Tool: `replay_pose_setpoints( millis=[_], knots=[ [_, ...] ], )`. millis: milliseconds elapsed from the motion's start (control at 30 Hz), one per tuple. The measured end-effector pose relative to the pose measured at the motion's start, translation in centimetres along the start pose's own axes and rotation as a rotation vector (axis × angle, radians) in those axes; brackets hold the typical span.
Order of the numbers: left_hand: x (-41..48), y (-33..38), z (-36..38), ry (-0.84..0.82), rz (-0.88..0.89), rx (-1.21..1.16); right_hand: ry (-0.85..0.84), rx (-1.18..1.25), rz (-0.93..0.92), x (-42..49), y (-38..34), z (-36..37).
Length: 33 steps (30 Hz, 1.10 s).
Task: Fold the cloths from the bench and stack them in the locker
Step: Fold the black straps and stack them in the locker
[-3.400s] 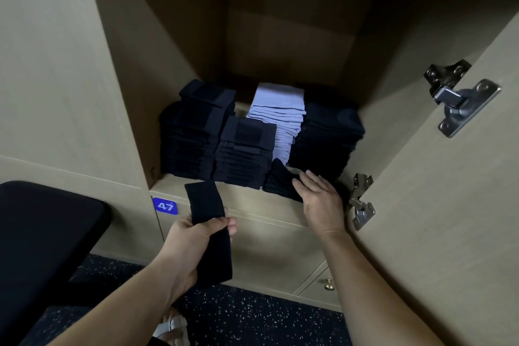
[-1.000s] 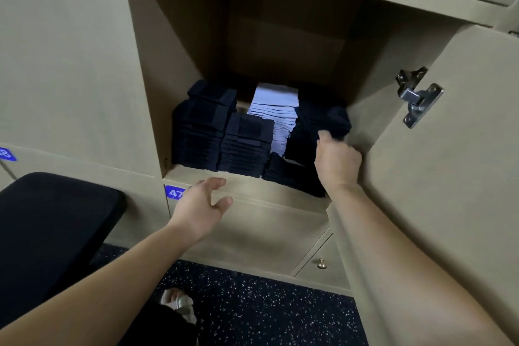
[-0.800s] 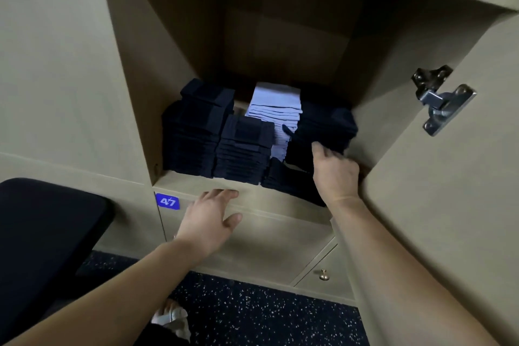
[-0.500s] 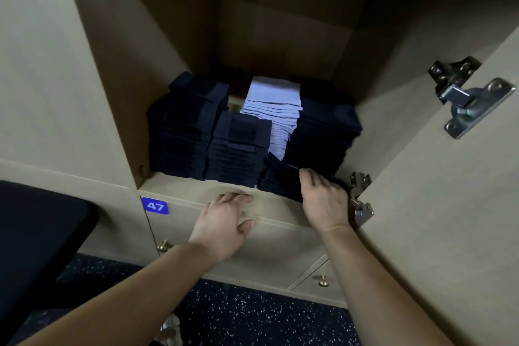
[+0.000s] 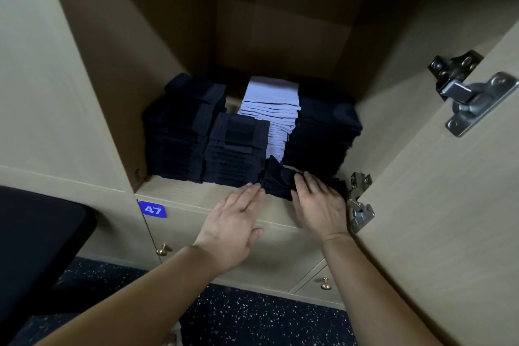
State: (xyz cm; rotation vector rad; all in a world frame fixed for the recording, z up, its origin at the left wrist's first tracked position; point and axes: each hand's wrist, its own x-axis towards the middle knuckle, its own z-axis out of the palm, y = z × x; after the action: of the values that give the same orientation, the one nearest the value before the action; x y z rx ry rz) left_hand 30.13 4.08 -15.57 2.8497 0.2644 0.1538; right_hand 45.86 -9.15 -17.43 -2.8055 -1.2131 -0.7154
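Navy cloth stacks, pale blue stack, beige locker, speckled dark floor.

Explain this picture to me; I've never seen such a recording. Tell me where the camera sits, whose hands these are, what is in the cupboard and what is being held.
There is no machine here. A person wears one wide-angle camera on the head, looking down at their own two bare hands.

In front is an open locker, with its door swung to the right and a tag reading 47 below. On the shelf stand piles of folded dark cloths and one light blue pile.

Nothing is gripped. The right hand rests flat on a low dark pile at the front. The left hand lies open, its fingertips at that pile's left edge. The black bench shows at lower left.
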Motion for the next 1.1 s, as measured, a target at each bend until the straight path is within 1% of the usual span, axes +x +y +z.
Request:
replay_pose_setpoints(
  millis=[100,200,333,467,533,633,733,767,833,933,1000,1100],
  knots=[
    [0.7,0.4,0.8,0.046,0.168,0.172,-0.047,0.004,0.010,-0.2,0.0,0.2],
    [1.2,0.3,1.1,-0.052,0.192,0.309,-0.084,0.021,0.017,-0.5,0.0,0.6],
    [1.9,0.0,1.0,-0.104,0.200,0.423,-0.144,0.019,0.009,-0.6,0.0,0.9],
    [2.0,-0.1,1.0,-0.104,0.222,0.479,-0.183,0.011,0.005,-0.4,-0.3,0.9],
    [1.7,-0.2,1.0,-0.106,0.217,0.461,-0.181,0.001,-0.004,-0.5,-0.2,0.8],
    [1.0,-0.3,0.3,-0.102,0.203,0.425,-0.106,0.012,-0.003,-0.5,-0.2,-0.1],
    [-0.4,-0.9,-1.3,-0.027,0.209,0.336,-0.009,0.058,0.013,-0.5,-0.7,-2.1],
    [-1.0,-1.0,-2.1,-0.033,0.197,0.306,0.009,0.071,0.014,-0.5,-1.1,-3.0],
    [-2.8,-1.3,-4.0,-0.036,0.128,0.324,0.014,0.075,0.006,-0.6,-2.0,-4.7],
    [-5.9,-2.0,-6.5,-0.048,0.028,0.296,-0.066,0.073,0.004,-1.0,-4.0,-7.6],
    [-8.5,-2.6,-8.6,-0.004,-0.032,0.293,-0.120,0.062,-0.017,-1.6,-5.8,-9.7],
    [-13.6,-4.1,-11.7,0.047,-0.134,0.276,-0.095,0.130,-0.095,-2.7,-9.4,-12.8]
  ],
)
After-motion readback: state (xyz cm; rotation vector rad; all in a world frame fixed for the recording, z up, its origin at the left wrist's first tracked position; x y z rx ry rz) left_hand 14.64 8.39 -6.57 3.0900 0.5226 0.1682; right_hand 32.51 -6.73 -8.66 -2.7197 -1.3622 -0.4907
